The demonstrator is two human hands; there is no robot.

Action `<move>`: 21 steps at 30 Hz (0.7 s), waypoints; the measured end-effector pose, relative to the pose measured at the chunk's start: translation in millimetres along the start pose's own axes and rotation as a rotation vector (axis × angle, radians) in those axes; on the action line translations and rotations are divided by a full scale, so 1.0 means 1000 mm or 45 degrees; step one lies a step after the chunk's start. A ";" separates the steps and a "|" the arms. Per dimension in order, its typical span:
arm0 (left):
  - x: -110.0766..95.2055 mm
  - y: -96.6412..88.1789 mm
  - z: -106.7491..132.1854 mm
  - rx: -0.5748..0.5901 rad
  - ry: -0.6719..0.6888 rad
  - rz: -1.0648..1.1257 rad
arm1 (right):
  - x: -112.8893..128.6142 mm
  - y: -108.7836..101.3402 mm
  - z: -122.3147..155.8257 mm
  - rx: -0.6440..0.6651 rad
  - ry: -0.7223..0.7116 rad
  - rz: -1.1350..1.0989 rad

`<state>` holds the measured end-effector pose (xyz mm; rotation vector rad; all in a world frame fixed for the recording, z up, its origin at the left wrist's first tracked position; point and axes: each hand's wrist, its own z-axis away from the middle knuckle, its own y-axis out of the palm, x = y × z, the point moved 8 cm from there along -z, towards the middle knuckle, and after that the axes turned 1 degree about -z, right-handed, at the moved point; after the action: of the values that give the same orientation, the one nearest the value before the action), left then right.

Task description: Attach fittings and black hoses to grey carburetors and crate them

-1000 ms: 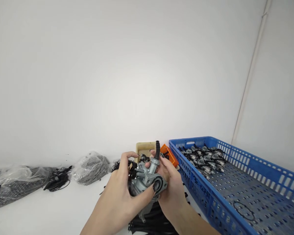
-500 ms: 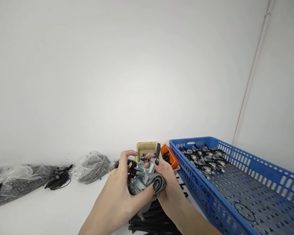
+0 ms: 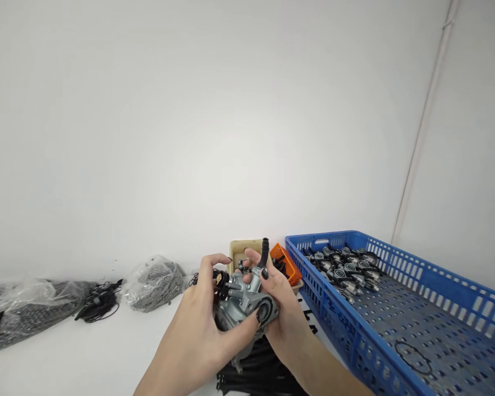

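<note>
A grey metal carburetor (image 3: 242,301) with a black tube sticking up from its top is held above the white table between both hands. My left hand (image 3: 200,324) wraps round its left side, thumb pressed on the round flange at the front. My right hand (image 3: 281,313) grips it from the right, fingers curled over the top by the black tube. Both hands are closed on the part.
A blue slotted crate (image 3: 400,308) on the right holds several similar carburetors (image 3: 346,269) at its far end. Behind the hands stand a beige box (image 3: 247,248) and an orange tray (image 3: 286,261). Black strips (image 3: 259,374) lie below. Plastic bags of parts (image 3: 152,283) sit left.
The carburetor has stayed in both hands, tilting slightly; the black tube stands more upright than half a second ago, and my right fingers have shifted on its top.
</note>
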<state>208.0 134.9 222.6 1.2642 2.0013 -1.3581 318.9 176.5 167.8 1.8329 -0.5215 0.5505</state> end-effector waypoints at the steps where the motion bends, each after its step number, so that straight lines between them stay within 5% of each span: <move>1: 0.000 0.000 0.000 0.002 -0.004 0.000 | -0.003 0.000 0.000 -0.001 0.032 -0.003; 21: 0.001 -0.002 -0.001 -0.038 0.021 -0.002 | -0.006 -0.004 -0.005 0.005 0.026 -0.004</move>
<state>206.3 136.0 223.1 1.2649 2.0264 -1.3180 315.7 182.7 162.3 1.8299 -0.5045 0.5678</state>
